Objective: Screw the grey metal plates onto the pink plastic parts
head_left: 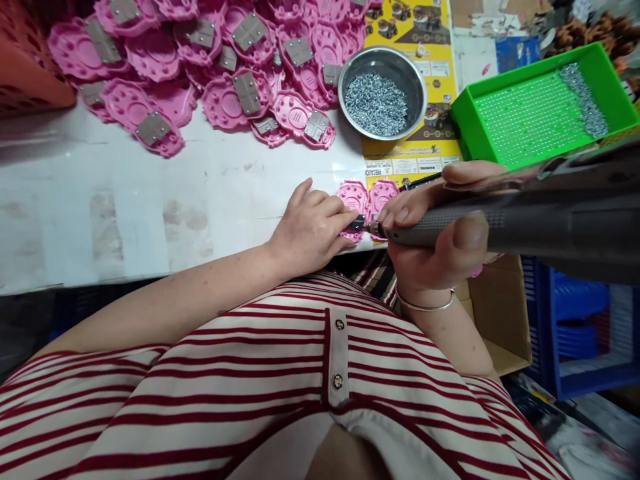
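Note:
My right hand (425, 233) is wrapped round a dark grey electric screwdriver (500, 223), which points left and down. Its tip reaches a small black part (357, 225) on a pink plastic shell (353, 198) at the table's front edge. My left hand (316, 227) lies against that shell, fingers closed around the black part near the tip; the fingertips are partly hidden. A second pink shell (384, 195) rests beside the first, half covered by my right fingers.
Many pink shells with metal plates (245, 100) are heaped at the back. A steel bowl of screws (383, 57) stands right of them, on yellow printed card (440, 143). Farther right is a green tray (480, 133) with screws. An orange basket (30, 60) stands left; a cardboard box (500, 313) sits below.

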Available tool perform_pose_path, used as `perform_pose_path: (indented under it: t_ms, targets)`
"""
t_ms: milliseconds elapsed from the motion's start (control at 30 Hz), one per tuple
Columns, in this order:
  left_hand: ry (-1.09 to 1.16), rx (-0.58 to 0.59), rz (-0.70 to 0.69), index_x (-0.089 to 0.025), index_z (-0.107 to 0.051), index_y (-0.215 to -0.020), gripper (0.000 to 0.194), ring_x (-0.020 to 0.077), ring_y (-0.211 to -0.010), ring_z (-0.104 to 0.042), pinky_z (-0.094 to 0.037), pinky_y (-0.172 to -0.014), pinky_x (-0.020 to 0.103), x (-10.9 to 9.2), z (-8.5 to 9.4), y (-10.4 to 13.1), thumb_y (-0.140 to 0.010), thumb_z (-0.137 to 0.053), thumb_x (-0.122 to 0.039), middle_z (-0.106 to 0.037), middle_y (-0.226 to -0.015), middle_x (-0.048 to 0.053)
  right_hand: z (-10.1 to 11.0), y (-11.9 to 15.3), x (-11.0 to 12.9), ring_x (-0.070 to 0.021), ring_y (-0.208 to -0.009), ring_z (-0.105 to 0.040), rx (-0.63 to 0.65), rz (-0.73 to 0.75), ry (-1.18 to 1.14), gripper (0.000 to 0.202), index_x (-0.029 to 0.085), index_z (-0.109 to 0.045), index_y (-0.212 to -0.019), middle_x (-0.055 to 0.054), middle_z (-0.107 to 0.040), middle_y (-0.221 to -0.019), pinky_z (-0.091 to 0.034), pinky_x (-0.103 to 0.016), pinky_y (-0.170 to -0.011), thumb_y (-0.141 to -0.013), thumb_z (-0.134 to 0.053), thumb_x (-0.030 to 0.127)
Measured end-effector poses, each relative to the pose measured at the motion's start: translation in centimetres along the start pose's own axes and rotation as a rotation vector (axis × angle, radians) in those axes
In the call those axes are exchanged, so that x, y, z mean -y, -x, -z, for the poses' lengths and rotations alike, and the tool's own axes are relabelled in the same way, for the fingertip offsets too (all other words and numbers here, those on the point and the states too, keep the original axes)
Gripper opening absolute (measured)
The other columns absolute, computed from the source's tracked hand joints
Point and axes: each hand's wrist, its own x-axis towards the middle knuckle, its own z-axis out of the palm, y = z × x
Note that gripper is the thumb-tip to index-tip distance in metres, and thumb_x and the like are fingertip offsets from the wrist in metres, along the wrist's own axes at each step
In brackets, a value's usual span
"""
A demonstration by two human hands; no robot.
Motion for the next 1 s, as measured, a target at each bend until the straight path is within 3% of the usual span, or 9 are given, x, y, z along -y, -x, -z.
perform_pose_path:
  t_ms: [133, 300, 433, 567, 700, 800, 1000]
  targets:
    - [-0.008, 0.011, -0.001, -0.021, -0.073, -0.114, 0.031, 0.0274, -0.099, -0.059, -0.035, -0.111, 0.059, -0.1, 0.2, 0.0, -0.089, -0.07, -0.039, -0.071, -0.1, 0.006, 0.2, -0.2, -1.0, -0.0079, -0.04, -0.041, 0.058, 0.059, -0.04, 0.027, 0.035, -0.066, -0.106, 0.006, -0.048, -0.06, -0.039, -0.025, -0.039, -0.085, -0.063, 0.052]
    - [-0.026, 0.014, 0.008, -0.022, -0.074, -0.108, 0.024, 0.0283, -0.097, -0.06, -0.035, -0.111, 0.061, -0.3, 0.3, -0.2, -0.089, -0.071, -0.036, -0.071, -0.096, 0.005, 0.6, -0.2, -2.3, -0.0069, -0.039, -0.041, 0.134, 0.07, -0.04, 0.025, 0.032, -0.066, -0.104, 0.007, -0.043, -0.057, -0.043, -0.024, -0.041, -0.087, -0.063, 0.05]
    - [-0.026, 0.02, 0.008, -0.022, -0.075, -0.106, 0.024, 0.0284, -0.097, -0.06, -0.035, -0.111, 0.061, -0.2, 0.3, -0.3, -0.09, -0.069, -0.039, -0.071, -0.095, 0.005, 0.3, -0.4, -1.7, -0.0069, -0.036, -0.04, 0.145, 0.061, 0.009, 0.028, 0.034, -0.064, -0.102, 0.008, -0.045, -0.056, -0.039, -0.023, -0.035, -0.085, -0.061, 0.055]
    - [-0.006, 0.012, 0.009, -0.021, -0.074, -0.111, 0.032, 0.0291, -0.098, -0.061, -0.034, -0.112, 0.061, 0.0, 0.2, 0.0, -0.088, -0.071, -0.044, -0.073, -0.1, 0.007, 0.7, -1.6, 0.4, -0.0081, -0.036, -0.035, -0.017, 0.091, 0.06, 0.03, 0.035, -0.067, -0.102, 0.007, -0.042, -0.051, -0.036, -0.023, -0.035, -0.083, -0.059, 0.058]
    - [0.055, -0.005, 0.019, -0.021, -0.072, -0.116, 0.037, 0.029, -0.101, -0.062, -0.032, -0.113, 0.061, 0.1, -0.1, 0.3, -0.088, -0.072, -0.045, -0.073, -0.107, 0.007, 2.9, -3.2, 1.9, -0.0083, -0.041, -0.036, -0.199, 0.129, 0.148, 0.02, 0.034, -0.068, -0.093, 0.006, -0.038, -0.054, -0.039, -0.024, -0.04, -0.085, -0.057, 0.048]
    - [0.079, -0.017, 0.019, -0.019, -0.071, -0.118, 0.038, 0.0292, -0.101, -0.063, -0.034, -0.111, 0.06, 0.1, -0.2, 0.5, -0.09, -0.069, -0.045, -0.073, -0.108, 0.009, 4.7, -3.9, 1.8, -0.0093, -0.045, -0.038, -0.299, 0.12, 0.224, 0.017, 0.031, -0.068, -0.09, 0.004, -0.038, -0.057, -0.041, -0.026, -0.044, -0.088, -0.053, 0.039]
    - [0.093, -0.028, 0.015, -0.018, -0.072, -0.116, 0.04, 0.0286, -0.099, -0.062, -0.04, -0.106, 0.057, 0.2, -0.2, 0.5, -0.092, -0.064, -0.05, -0.072, -0.108, 0.01, 5.9, -4.2, 0.0, -0.0065, -0.047, -0.041, -0.343, 0.121, 0.299, 0.019, 0.03, -0.062, -0.096, 0.006, -0.036, -0.06, -0.041, -0.023, -0.048, -0.091, -0.053, 0.047]
